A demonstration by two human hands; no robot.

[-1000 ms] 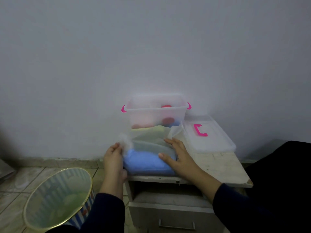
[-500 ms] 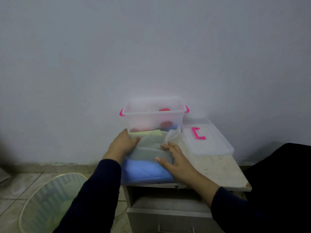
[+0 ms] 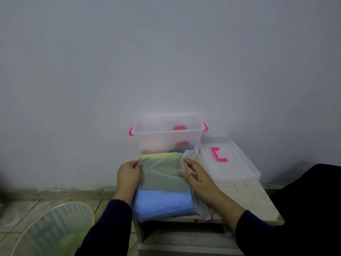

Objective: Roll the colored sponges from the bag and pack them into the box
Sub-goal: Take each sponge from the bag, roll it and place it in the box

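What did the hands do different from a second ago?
The left hand slid from the bag's near corner up to its far edge and pinches it there. The right hand stayed on the bag. Box and lid stayed put.

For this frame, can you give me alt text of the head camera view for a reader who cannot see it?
Two hands work at a clear plastic bag of flat coloured sponges on a small cabinet: the left hand pinches its far-left edge, the right hand lies open on its right side. Behind stands an open clear box holding rolled red sponges, its lid to the right.
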